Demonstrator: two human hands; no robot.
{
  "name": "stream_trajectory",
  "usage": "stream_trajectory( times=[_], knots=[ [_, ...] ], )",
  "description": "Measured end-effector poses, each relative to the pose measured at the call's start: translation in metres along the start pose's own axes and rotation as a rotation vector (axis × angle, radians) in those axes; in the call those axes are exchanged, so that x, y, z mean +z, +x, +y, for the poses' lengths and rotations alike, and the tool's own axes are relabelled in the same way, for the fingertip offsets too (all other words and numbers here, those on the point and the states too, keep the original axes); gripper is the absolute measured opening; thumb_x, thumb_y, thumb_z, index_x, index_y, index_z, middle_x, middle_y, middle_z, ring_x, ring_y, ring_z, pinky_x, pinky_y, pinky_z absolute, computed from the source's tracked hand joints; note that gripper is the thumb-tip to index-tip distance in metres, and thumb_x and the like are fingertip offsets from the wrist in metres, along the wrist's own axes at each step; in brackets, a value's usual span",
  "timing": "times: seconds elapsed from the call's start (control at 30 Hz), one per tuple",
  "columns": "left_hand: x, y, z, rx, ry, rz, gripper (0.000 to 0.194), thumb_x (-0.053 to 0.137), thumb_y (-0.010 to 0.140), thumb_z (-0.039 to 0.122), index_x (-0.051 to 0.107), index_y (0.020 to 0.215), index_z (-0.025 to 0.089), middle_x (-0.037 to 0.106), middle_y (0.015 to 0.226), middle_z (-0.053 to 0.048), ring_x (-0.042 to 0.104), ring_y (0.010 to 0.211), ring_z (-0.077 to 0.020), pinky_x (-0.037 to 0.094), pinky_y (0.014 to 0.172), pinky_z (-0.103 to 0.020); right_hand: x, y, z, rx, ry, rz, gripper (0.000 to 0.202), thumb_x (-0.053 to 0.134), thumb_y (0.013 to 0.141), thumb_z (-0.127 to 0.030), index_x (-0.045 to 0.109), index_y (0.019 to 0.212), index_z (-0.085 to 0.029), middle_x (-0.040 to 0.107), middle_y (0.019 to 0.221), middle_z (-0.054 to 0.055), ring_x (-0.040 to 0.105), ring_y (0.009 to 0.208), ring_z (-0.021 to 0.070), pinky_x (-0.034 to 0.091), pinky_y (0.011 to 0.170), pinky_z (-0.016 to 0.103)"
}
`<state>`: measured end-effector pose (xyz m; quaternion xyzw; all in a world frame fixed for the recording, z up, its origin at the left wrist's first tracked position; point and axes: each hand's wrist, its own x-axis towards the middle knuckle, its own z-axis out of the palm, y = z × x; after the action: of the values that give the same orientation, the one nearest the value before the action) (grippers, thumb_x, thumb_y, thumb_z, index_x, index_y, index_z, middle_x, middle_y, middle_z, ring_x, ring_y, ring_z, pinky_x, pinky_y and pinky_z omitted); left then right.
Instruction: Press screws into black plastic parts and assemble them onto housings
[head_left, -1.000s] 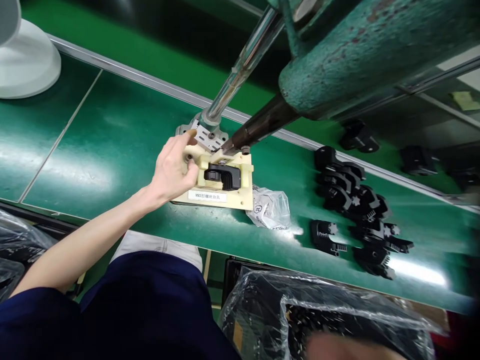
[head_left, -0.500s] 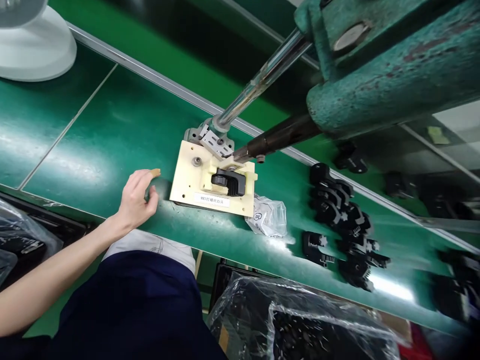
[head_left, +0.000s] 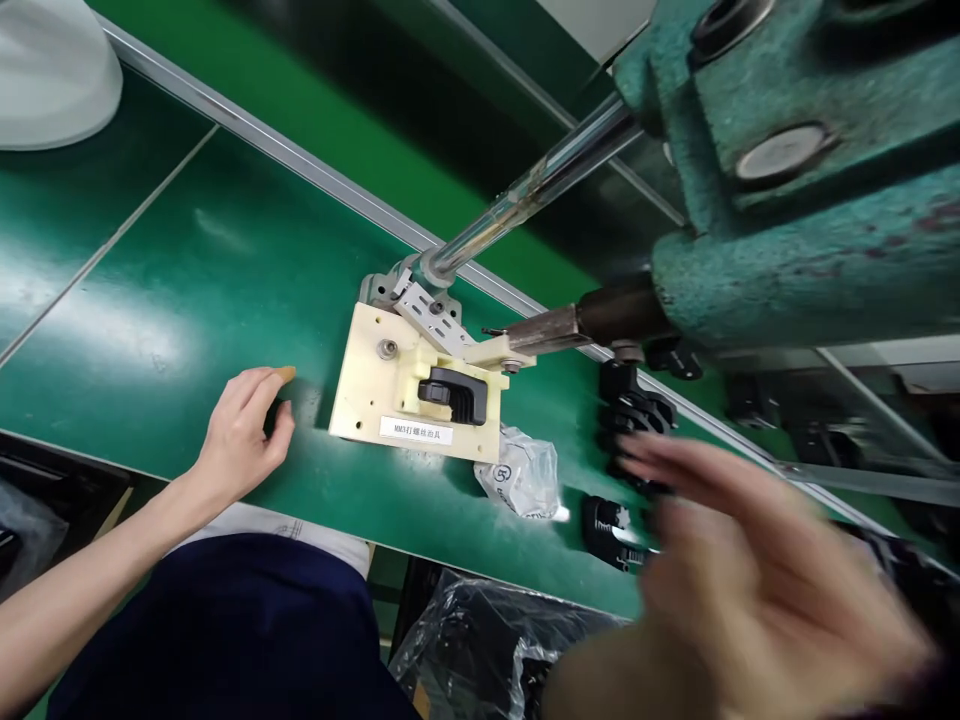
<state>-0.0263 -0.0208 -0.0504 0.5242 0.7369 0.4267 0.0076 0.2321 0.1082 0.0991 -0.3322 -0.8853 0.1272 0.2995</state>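
Observation:
My left hand (head_left: 247,425) hovers over the green bench left of a cream-coloured fixture (head_left: 360,375), its thumb and fingers apart and nothing between them. A black part (head_left: 466,395) sits in the fixture, under the tip of a press rod (head_left: 544,330). On the right, my right hand (head_left: 757,570) is strongly blurred by motion, near several black parts on the bench; whether it holds anything does not show. A single black part (head_left: 611,530) lies just left of it.
A crumpled clear bag (head_left: 521,475) lies at the fixture's right side. The green press head (head_left: 810,240) fills the upper right, with a steel column (head_left: 525,195) behind the fixture. A white round base (head_left: 56,80) stands upper left. Plastic-lined box (head_left: 465,625) below the bench edge.
My right hand has come into view at the right. The view has shifted a little. The press rod's tip now appears farther right and its arm is lower; my left hand stays open.

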Motion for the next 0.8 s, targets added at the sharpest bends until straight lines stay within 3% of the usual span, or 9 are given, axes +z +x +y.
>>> stream_trajectory(
  times=[0.13, 0.27, 0.4, 0.6, 0.7, 0.8],
  knots=[
    [-0.001, 0.0, 0.001, 0.006, 0.014, -0.002, 0.026, 0.05, 0.084, 0.014, 0.057, 0.109, 0.019, 0.067, 0.093, -0.009, 0.065, 0.089, -0.0249, 0.054, 0.077, -0.038, 0.048, 0.017, 0.046, -0.101, -0.088, -0.292, 0.058, 0.064, 0.088, -0.032, 0.044, 0.141, -0.023, 0.058, 0.132, 0.014, 0.056, 0.122, 0.0326, 0.054, 0.097, 0.054],
    [-0.003, 0.002, 0.004, -0.008, -0.009, 0.008, 0.026, 0.053, 0.084, 0.012, 0.059, 0.108, 0.017, 0.068, 0.093, -0.01, 0.066, 0.087, -0.0249, 0.055, 0.076, -0.039, 0.066, 0.019, 0.062, -0.126, -0.076, -0.304, 0.051, 0.066, 0.087, -0.034, 0.05, 0.133, -0.021, 0.063, 0.123, 0.014, 0.059, 0.118, 0.0318, 0.055, 0.094, 0.054],
    [-0.013, -0.002, 0.025, -0.064, -0.218, 0.033, 0.037, 0.052, 0.084, 0.004, 0.061, 0.113, 0.024, 0.069, 0.093, -0.004, 0.069, 0.086, -0.0204, 0.059, 0.075, -0.034, 0.058, 0.025, 0.056, -0.17, -0.008, -0.227, 0.048, 0.073, 0.082, -0.031, 0.056, 0.126, -0.024, 0.067, 0.114, 0.011, 0.065, 0.104, 0.0285, 0.057, 0.089, 0.049],
    [-0.027, -0.01, 0.074, -0.221, -0.67, -0.136, 0.044, 0.053, 0.086, 0.004, 0.062, 0.123, 0.027, 0.072, 0.106, -0.005, 0.069, 0.1, -0.0196, 0.061, 0.083, -0.03, 0.044, 0.031, 0.047, -0.077, 0.364, -0.152, 0.052, 0.075, 0.079, -0.027, 0.057, 0.128, -0.024, 0.065, 0.115, 0.011, 0.063, 0.107, 0.0274, 0.06, 0.085, 0.046],
    [-0.029, -0.008, 0.09, -0.409, -0.921, -0.207, 0.042, 0.053, 0.089, 0.009, 0.063, 0.124, 0.029, 0.072, 0.114, -0.005, 0.069, 0.106, -0.0193, 0.06, 0.09, -0.029, 0.038, 0.017, 0.029, -0.171, 0.399, -0.129, 0.062, 0.08, 0.073, -0.019, 0.056, 0.13, -0.025, 0.065, 0.114, 0.011, 0.064, 0.106, 0.0284, 0.059, 0.087, 0.049],
    [-0.032, -0.009, 0.1, -0.568, -1.241, -0.289, 0.045, 0.055, 0.09, 0.012, 0.059, 0.131, 0.031, 0.065, 0.13, -0.004, 0.062, 0.12, -0.0202, 0.054, 0.101, -0.03, 0.045, -0.013, 0.004, -0.253, 0.387, -0.092, 0.071, 0.081, 0.07, -0.013, 0.054, 0.134, -0.023, 0.067, 0.114, 0.011, 0.066, 0.099, 0.0275, 0.059, 0.085, 0.05]
  ],
)
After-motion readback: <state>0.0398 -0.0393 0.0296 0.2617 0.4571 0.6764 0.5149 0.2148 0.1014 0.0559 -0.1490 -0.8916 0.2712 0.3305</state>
